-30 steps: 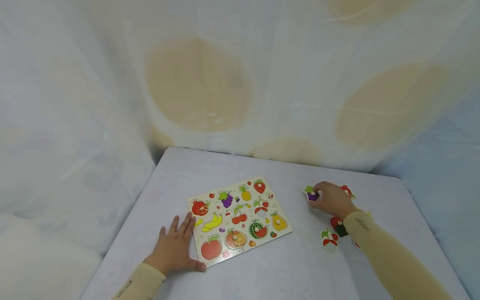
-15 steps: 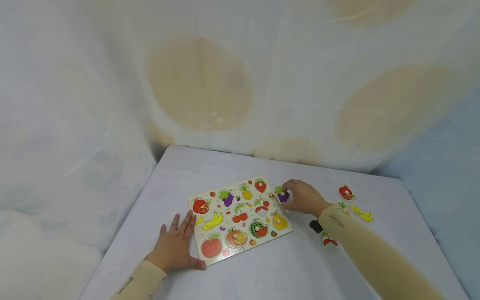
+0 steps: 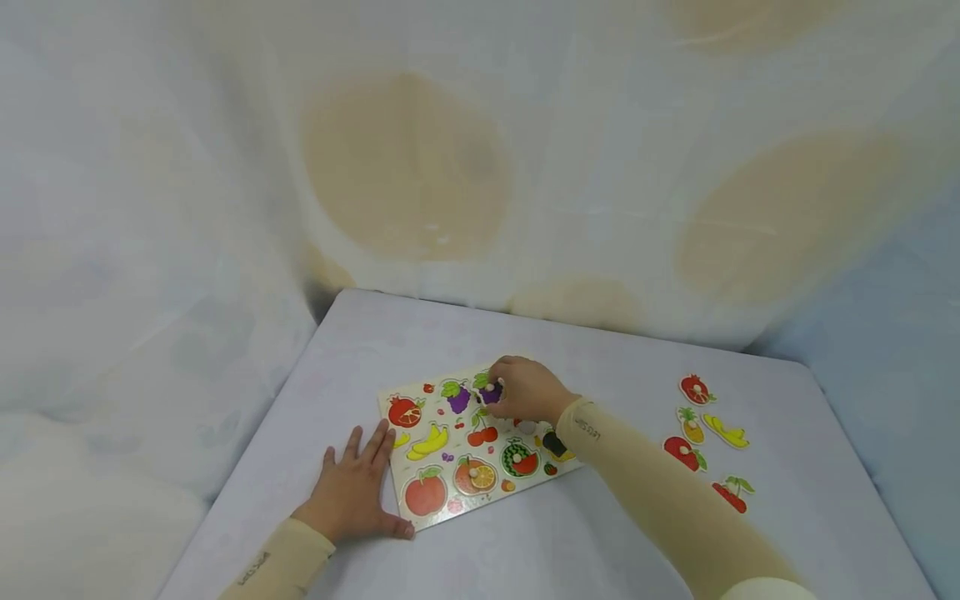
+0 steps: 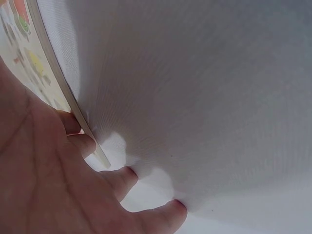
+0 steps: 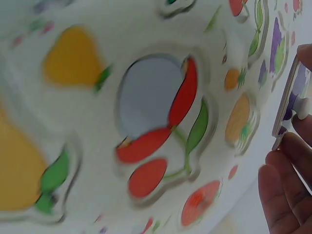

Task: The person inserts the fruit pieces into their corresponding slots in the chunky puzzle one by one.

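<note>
A flat wooden fruit puzzle board [image 3: 411, 515] lies tilted on the table. My left hand [image 3: 352, 492] rests spread at its left edge; in the left wrist view its fingertips [image 4: 173, 214] press the cloth and the board's edge. With its thumb and fingers my right hand [image 3: 528, 390] pinches a purple grape puzzle piece [image 3: 489, 392] over the board, just right of the printed grapes [image 3: 456, 397]. The right wrist view shows that grape piece [image 5: 293, 97] tilted on edge above the board, with a pale knob [image 5: 301, 108]. The hand hides the board's upper right.
Right of the board lie loose pieces: a pomegranate [image 3: 696, 389], a pineapple [image 3: 691, 427], bananas [image 3: 726, 432], an apple [image 3: 684, 452] and cherries [image 3: 730, 495]. Knobbed orange [image 3: 476, 477] and watermelon [image 3: 521, 460] pieces sit in the board. A curtain [image 3: 480, 167] hangs behind the table.
My right hand has carried the grape piece leftward from among the loose pieces to over the board. The left hand has stayed at the board's left edge.
</note>
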`<state>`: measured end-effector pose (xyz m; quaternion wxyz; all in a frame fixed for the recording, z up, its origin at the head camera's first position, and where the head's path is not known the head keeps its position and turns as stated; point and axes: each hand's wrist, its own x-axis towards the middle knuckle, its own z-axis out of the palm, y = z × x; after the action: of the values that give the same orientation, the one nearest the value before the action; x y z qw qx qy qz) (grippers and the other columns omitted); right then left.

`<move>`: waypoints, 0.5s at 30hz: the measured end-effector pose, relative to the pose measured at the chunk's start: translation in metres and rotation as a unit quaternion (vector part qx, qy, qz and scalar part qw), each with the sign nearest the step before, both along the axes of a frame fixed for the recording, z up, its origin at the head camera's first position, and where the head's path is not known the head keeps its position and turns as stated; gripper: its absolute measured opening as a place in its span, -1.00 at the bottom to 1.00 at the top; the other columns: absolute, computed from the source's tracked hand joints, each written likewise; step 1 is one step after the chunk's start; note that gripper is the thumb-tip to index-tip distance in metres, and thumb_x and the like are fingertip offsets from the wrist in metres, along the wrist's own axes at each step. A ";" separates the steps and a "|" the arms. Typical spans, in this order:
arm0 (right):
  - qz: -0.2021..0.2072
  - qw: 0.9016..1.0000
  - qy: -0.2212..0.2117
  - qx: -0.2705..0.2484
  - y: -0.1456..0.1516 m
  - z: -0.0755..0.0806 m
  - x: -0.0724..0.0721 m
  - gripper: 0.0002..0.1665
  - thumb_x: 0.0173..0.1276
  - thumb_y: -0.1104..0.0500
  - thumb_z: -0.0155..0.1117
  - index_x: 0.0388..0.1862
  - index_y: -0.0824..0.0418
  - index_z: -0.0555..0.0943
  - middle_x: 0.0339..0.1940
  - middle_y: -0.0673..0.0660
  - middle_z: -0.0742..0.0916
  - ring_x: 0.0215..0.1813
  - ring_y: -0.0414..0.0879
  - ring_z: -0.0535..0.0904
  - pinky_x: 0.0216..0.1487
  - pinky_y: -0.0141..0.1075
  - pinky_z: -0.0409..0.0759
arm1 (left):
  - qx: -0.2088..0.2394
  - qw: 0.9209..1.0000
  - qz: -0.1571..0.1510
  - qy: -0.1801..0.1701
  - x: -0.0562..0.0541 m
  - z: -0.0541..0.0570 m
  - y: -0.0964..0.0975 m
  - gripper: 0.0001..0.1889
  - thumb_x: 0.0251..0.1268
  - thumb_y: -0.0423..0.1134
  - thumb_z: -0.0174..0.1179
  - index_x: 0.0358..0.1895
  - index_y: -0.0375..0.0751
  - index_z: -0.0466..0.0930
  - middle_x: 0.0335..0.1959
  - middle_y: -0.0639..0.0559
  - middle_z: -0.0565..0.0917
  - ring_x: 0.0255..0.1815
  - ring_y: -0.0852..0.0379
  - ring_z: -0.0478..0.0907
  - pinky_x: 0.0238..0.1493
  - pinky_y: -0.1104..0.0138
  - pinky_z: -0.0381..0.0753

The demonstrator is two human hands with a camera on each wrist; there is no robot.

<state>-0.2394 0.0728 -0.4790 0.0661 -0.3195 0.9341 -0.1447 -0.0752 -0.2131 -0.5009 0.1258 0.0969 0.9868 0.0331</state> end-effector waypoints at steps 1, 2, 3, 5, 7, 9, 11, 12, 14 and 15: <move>0.004 1.000 0.002 0.002 -0.005 -0.002 -0.001 -0.52 0.14 -0.18 0.50 -0.06 0.07 0.70 0.01 -0.04 0.68 -0.03 -0.14 0.60 0.10 -0.24 0.59 | 0.000 1.000 -0.001 0.000 0.000 0.001 0.000 0.52 -0.53 0.72 0.26 0.57 -0.24 0.09 0.61 -0.13 0.03 0.51 -0.44 -0.03 0.22 -0.49 0.08; 0.007 1.000 0.004 0.003 -0.009 -0.004 -0.002 -0.52 0.15 -0.18 0.49 -0.07 0.07 0.70 -0.01 -0.05 0.69 -0.06 -0.16 0.60 0.08 -0.25 0.59 | 0.000 1.000 -0.001 -0.002 0.000 0.001 0.001 0.52 -0.53 0.72 0.26 0.57 -0.24 0.09 0.61 -0.14 0.03 0.51 -0.44 -0.03 0.22 -0.49 0.08; 0.007 1.000 0.005 0.005 -0.014 -0.006 -0.003 -0.51 0.15 -0.19 0.49 -0.07 0.07 0.70 -0.03 -0.06 0.69 -0.09 -0.18 0.59 0.06 -0.27 0.59 | 0.001 1.000 -0.001 -0.003 0.001 0.002 0.001 0.52 -0.52 0.72 0.26 0.57 -0.25 0.08 0.60 -0.14 0.04 0.51 -0.44 -0.03 0.22 -0.49 0.08; 0.007 1.000 0.003 0.007 -0.022 -0.010 -0.005 -0.51 0.15 -0.22 0.47 -0.07 0.05 0.71 -0.06 -0.08 0.68 -0.13 -0.20 0.56 0.03 -0.29 0.60 | 0.001 1.000 0.000 -0.005 0.001 0.003 0.001 0.52 -0.52 0.72 0.26 0.57 -0.25 0.08 0.60 -0.14 0.04 0.51 -0.45 -0.03 0.22 -0.49 0.08; 0.009 1.000 0.002 0.008 -0.029 -0.015 -0.007 -0.51 0.15 -0.23 0.46 -0.07 0.04 0.70 -0.07 -0.10 0.67 -0.15 -0.22 0.55 0.01 -0.31 0.60 | -0.002 1.000 0.001 -0.006 0.001 0.003 0.001 0.52 -0.53 0.72 0.26 0.57 -0.24 0.07 0.61 -0.14 0.03 0.51 -0.44 -0.03 0.23 -0.49 0.08; 0.010 1.000 0.001 0.007 -0.036 -0.018 -0.008 -0.51 0.16 -0.23 0.46 -0.07 0.04 0.70 -0.08 -0.10 0.67 -0.17 -0.23 0.54 -0.01 -0.32 0.60 | -0.006 1.000 0.002 -0.007 0.001 0.004 0.001 0.52 -0.53 0.73 0.25 0.58 -0.24 0.07 0.61 -0.13 0.02 0.52 -0.44 -0.04 0.23 -0.48 0.07; 0.013 1.000 -0.006 0.004 -0.041 -0.020 -0.009 -0.52 0.17 -0.22 0.46 -0.07 0.05 0.69 -0.08 -0.09 0.66 -0.19 -0.22 0.53 -0.05 -0.33 0.60 | -0.005 1.000 0.002 -0.005 0.001 0.004 0.001 0.52 -0.53 0.73 0.25 0.57 -0.24 0.08 0.61 -0.13 0.02 0.52 -0.44 -0.04 0.23 -0.49 0.07; 0.012 1.000 -0.013 0.004 -0.044 -0.021 -0.009 -0.52 0.17 -0.21 0.47 -0.07 0.05 0.69 -0.08 -0.10 0.66 -0.20 -0.22 0.53 -0.07 -0.34 0.60 | -0.002 1.000 0.001 -0.005 0.000 0.004 0.001 0.52 -0.54 0.73 0.25 0.57 -0.24 0.08 0.61 -0.13 0.02 0.52 -0.44 -0.04 0.23 -0.49 0.07; 0.012 1.000 -0.027 0.006 -0.048 -0.023 -0.009 -0.53 0.18 -0.19 0.48 -0.06 0.05 0.69 -0.08 -0.09 0.65 -0.20 -0.22 0.52 -0.09 -0.36 0.59 | -0.002 1.000 -0.001 -0.003 0.000 0.004 0.000 0.53 -0.54 0.74 0.24 0.57 -0.25 0.09 0.61 -0.14 0.03 0.51 -0.45 -0.03 0.23 -0.49 0.08; 0.011 0.999 -0.035 0.006 -0.050 -0.023 -0.008 -0.54 0.18 -0.19 0.48 -0.06 0.05 0.69 -0.08 -0.09 0.65 -0.20 -0.22 0.52 -0.10 -0.37 0.59 | -0.001 1.000 -0.001 -0.003 0.000 0.004 0.000 0.53 -0.54 0.74 0.23 0.57 -0.25 0.09 0.61 -0.13 0.03 0.51 -0.45 -0.03 0.23 -0.49 0.08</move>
<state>-0.2478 0.0231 -0.5022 0.1020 -0.3246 0.9285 -0.1490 -0.0751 -0.2131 -0.4974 0.1288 0.0979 0.9863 0.0318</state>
